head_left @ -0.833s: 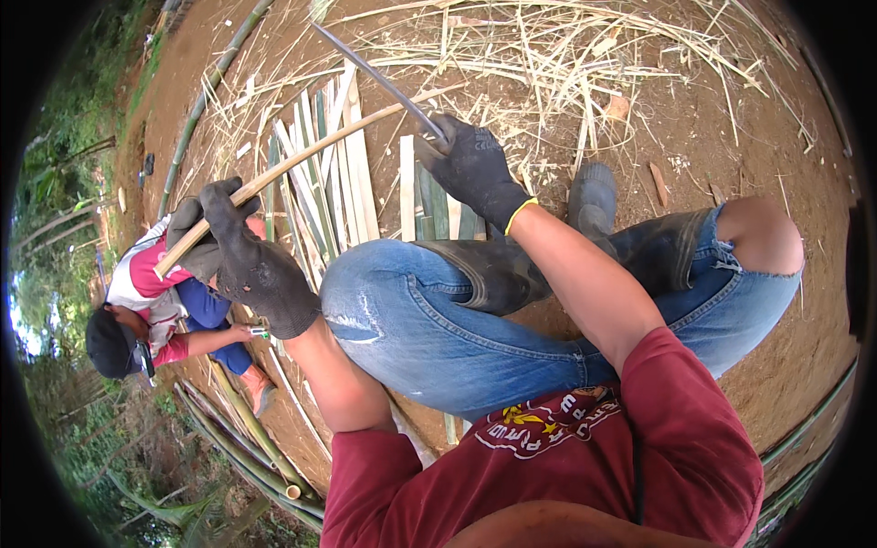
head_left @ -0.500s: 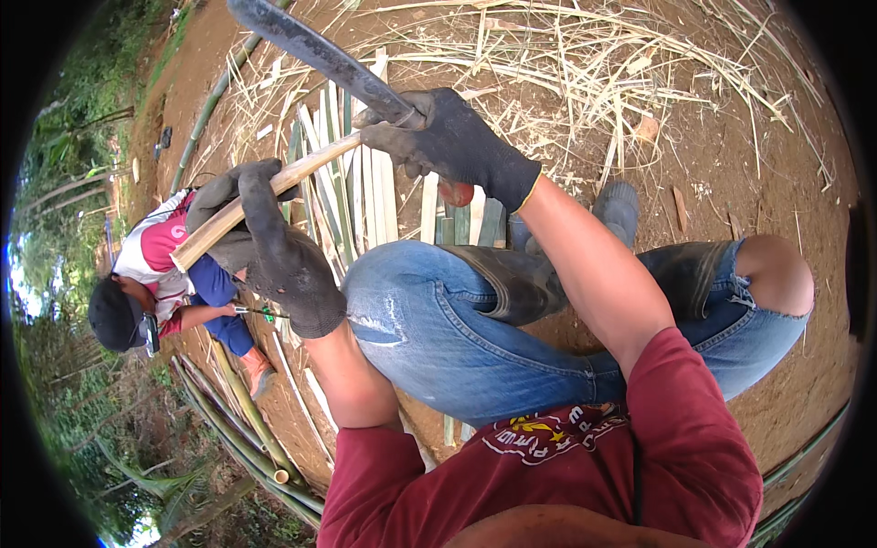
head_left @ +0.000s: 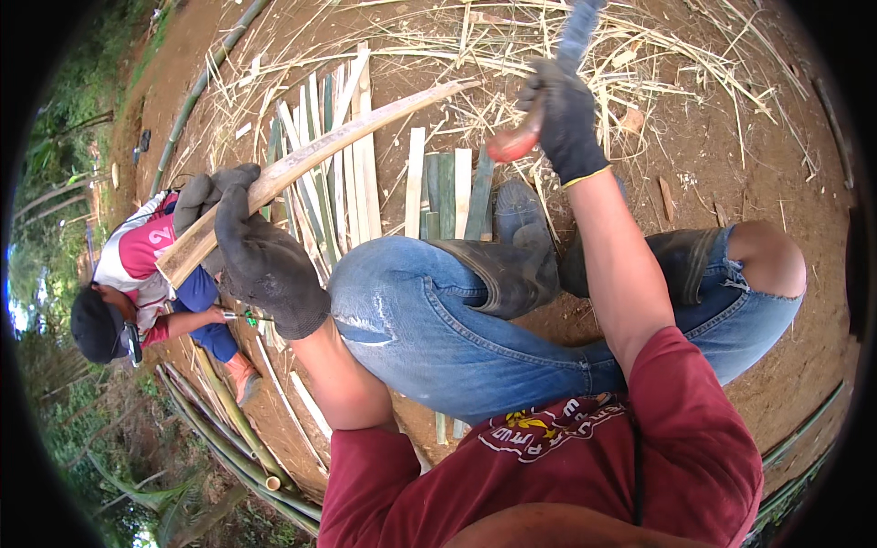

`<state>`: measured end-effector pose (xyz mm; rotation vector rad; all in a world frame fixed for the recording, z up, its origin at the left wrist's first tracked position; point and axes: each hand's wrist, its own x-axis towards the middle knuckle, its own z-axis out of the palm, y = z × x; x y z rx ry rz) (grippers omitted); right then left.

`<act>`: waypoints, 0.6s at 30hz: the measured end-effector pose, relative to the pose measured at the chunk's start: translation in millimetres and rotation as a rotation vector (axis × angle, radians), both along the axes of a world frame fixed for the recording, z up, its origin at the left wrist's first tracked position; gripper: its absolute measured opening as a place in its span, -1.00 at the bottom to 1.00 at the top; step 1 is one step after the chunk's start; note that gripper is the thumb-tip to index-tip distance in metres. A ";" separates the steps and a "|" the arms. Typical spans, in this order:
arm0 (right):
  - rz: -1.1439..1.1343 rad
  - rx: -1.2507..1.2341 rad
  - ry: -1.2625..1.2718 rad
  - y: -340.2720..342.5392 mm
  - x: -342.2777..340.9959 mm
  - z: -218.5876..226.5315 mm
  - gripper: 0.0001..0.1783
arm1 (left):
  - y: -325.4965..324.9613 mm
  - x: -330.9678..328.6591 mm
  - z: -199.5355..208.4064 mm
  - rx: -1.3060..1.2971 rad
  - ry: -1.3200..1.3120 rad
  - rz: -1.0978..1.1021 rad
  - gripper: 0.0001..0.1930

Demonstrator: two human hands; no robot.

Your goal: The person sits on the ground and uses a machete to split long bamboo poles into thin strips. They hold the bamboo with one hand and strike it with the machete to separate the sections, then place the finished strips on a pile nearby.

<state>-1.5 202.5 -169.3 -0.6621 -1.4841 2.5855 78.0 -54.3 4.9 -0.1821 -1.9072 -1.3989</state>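
My left hand (head_left: 260,251), in a dark glove, is closed round the lower part of a pale bamboo strip (head_left: 329,143). The strip slants up and to the right, its narrow far end free above the ground. Off to the right, my gloved right hand (head_left: 568,123) grips a machete by its reddish handle (head_left: 516,137). The machete's dark blade (head_left: 578,35) points up and away, smeared by motion and cut off by the picture's top edge. The blade and the strip are apart.
Split bamboo slats (head_left: 365,183) lie beyond my left knee, with shorter green slats (head_left: 446,196) by my boots. Thin shavings (head_left: 658,78) litter the far ground. Another person (head_left: 151,274) crouches at the left, near long bamboo poles (head_left: 228,420).
My right hand has swung the machete right, away from the strip, and the blade now points up instead of up-left. More of the strip's far end shows. My left hand shifted slightly left.
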 end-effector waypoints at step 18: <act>0.361 0.899 0.579 -53.2 10.8 24.8 -0.60 | 10.0 -5.8 1.8 0.107 -0.012 -0.007 -0.73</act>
